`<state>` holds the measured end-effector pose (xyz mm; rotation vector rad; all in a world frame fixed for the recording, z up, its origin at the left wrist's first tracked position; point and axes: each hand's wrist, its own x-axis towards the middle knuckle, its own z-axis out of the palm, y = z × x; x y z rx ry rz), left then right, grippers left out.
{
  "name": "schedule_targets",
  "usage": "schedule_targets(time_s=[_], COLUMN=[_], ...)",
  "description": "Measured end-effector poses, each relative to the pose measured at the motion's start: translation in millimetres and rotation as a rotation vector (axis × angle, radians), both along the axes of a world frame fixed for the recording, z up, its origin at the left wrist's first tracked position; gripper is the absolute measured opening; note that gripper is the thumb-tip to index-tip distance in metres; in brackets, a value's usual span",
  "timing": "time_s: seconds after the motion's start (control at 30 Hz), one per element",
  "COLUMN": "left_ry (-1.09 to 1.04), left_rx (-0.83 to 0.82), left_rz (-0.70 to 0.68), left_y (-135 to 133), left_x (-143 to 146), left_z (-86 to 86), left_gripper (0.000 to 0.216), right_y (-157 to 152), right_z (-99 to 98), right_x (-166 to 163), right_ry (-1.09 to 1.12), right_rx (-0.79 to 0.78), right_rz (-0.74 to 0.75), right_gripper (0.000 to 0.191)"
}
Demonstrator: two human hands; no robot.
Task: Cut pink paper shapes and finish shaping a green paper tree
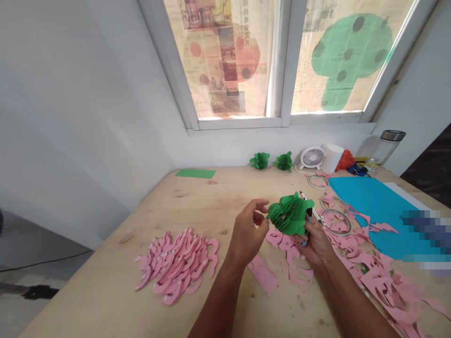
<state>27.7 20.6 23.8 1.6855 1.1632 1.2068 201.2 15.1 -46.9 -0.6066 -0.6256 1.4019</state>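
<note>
Head view: the right hand grips the green paper ball above the table; the left hand curls at its edge, pinch undeterminable. Step, as judged: fanning folds. Next move calls for light finger pressure.

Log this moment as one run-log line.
right hand: holding green folded paper | left hand: fingers beside it, contact unclear | table: pink cutouts, pink scraps | by wall: white fan
</note>
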Motion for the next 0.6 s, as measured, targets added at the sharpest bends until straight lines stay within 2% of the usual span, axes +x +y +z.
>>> schedule_targets(time_s=[0.23,0.6], left_ry=[0.003,-0.041], left_rx=[-0.03,0.017], left_rz=[-0.048,0.021], left_y=[0.8,-2.5], left_x=[-2.8,1.7], left_z=[0.1,1.9], left_gripper=[0.023,0.017], right_y=[0.3,2.1], right_z=[-3.1,-8.5], right_x=[0.5,1.3], right_ry=[0.004,-0.04], right_rx=[-0.012,0.013], right_rz=[0.019,0.0], right_gripper=[0.021,0.02])
